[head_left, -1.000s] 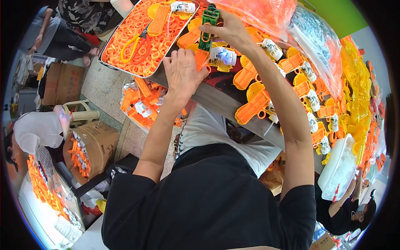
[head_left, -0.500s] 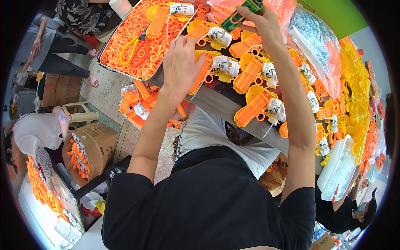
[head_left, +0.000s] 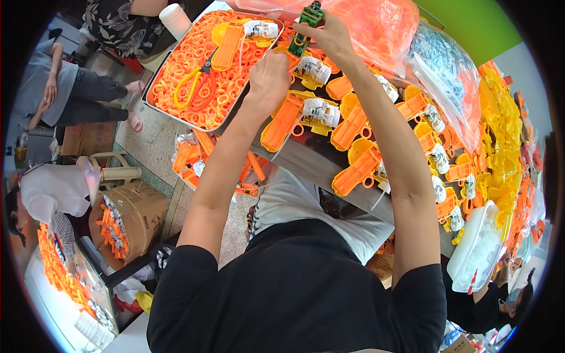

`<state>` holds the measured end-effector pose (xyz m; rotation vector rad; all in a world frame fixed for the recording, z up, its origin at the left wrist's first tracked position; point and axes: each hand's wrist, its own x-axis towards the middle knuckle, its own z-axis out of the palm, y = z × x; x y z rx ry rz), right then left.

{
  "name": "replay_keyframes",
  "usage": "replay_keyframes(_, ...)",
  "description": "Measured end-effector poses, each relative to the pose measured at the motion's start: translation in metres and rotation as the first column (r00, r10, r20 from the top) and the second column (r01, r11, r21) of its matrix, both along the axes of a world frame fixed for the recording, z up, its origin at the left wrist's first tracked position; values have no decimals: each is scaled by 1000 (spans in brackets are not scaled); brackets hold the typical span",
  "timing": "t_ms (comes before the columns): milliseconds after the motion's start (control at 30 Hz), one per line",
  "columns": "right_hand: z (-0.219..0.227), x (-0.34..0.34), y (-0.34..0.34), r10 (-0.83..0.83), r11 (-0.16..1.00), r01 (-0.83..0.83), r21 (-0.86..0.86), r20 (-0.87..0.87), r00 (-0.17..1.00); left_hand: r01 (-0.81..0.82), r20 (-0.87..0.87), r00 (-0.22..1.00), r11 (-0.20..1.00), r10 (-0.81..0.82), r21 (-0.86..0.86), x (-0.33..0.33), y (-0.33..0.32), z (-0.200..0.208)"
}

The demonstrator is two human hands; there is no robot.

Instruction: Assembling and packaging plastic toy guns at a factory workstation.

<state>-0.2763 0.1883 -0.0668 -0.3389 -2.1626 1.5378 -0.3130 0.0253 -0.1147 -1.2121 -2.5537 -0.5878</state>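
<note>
My right hand [head_left: 331,36] is closed round a slim green device [head_left: 308,28] with a dark end; its exact kind is unclear. The lower end of the device reaches down to an orange part just past my left hand [head_left: 271,76]. Curled fingers on that left hand rest at the end of an orange-and-yellow toy piece [head_left: 288,54], mostly covered by the hand. Nearby on the table lie several toy assemblies, each an orange grip-shaped piece [head_left: 283,125] joined to a yellow shell and a white printed cylinder [head_left: 321,112].
A metal tray [head_left: 220,130] full of orange rings stands at the left, with yellow-and-red-handled pliers [head_left: 197,85] and one assembly on top. Clear bags [head_left: 382,32] lie at the back, yellow parts [head_left: 497,147] at the right beside a white tub [head_left: 465,259]. Other people work at the left.
My right hand has brought the green device left and down, beside my left hand. My left hand has moved slightly right and its spread fingers have curled closed.
</note>
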Motion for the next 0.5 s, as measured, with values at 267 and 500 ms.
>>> replay_keyframes(267,-19,-14,13,-24,981,12,192,62,998,26,24,999,1000,-26,0,-2,-2,-3)
replay_keyframes(500,-20,-16,15,-59,963,47,266,37,998,18,19,1000,1000,-18,6,-3,-3,0)
